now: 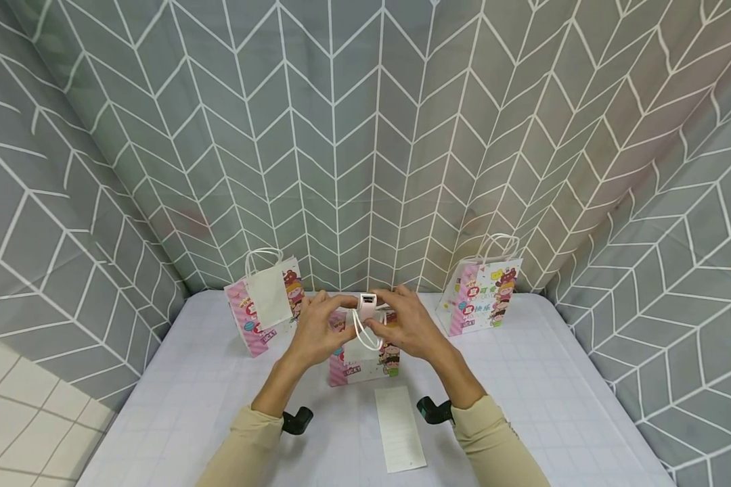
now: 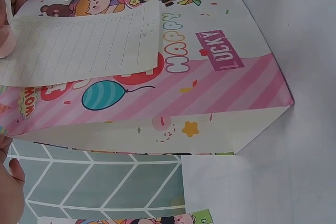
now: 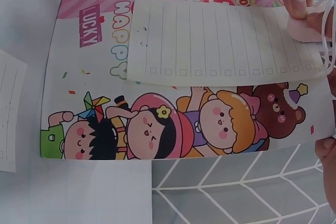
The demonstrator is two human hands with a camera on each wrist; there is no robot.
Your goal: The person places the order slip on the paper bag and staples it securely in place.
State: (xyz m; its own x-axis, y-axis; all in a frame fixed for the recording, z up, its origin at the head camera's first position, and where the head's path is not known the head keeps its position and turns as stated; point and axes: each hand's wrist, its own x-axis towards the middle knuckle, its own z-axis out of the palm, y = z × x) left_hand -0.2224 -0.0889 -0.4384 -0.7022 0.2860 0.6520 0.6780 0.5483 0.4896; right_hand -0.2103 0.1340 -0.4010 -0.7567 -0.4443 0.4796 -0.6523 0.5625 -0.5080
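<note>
Midway along the table a pink-and-white cartoon paper gift bag [image 1: 338, 373] stands upright with white rope handles [image 1: 365, 335]. A lined sheet with small checkboxes [image 3: 226, 40] lies flat against its front, by the top edge. At that edge sits a small pale pink and white stapler [image 1: 368, 308] with a dark slot at its end. My left hand [image 1: 318, 330] pinches it from the left, thumb in front and fingers behind. From the right, my right hand [image 1: 415, 326] grips it the same way. The hands partly hide the stapler and the bag's top.
Another gift bag [image 1: 237, 304], with a pale sheet [image 1: 269, 297] on its front, stands back left. A third bag [image 1: 484, 301] is at the back right. One loose lined sheet [image 1: 400, 429] lies on the white table [image 1: 176, 406] between my forearms. Patterned grey curtains [image 1: 353, 169] surround the table.
</note>
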